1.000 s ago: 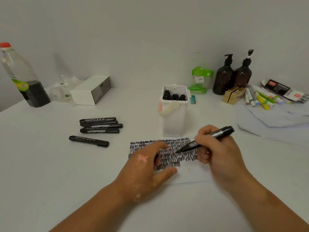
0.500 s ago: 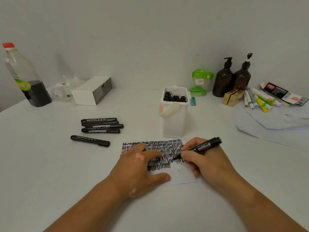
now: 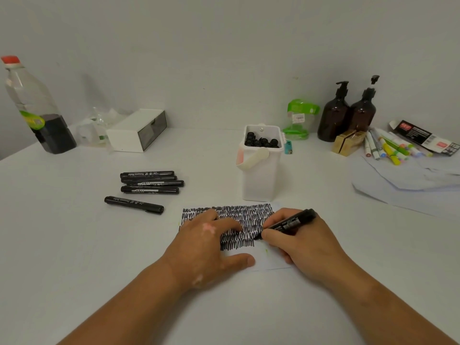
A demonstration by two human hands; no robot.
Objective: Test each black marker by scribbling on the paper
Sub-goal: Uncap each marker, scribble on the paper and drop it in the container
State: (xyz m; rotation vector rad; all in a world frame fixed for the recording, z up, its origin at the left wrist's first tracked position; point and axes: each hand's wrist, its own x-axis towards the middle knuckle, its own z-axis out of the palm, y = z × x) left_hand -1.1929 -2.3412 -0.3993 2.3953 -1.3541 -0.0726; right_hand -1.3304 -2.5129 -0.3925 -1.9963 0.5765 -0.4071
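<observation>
here the right hand [image 3: 306, 241] pinches a black marker [image 3: 288, 223], tip on the paper [image 3: 271, 260], left hand [image 3: 206, 242] flat on it.

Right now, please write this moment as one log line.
right hand: holds marker, tip on paper | left hand: presses paper | five capped markers: lie left

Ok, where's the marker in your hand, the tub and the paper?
marker [image 3: 288, 223], head view, barrel middle.
tub [image 3: 260, 180], head view, front wall.
paper [image 3: 268, 261], head view, bare lower corner.
</observation>
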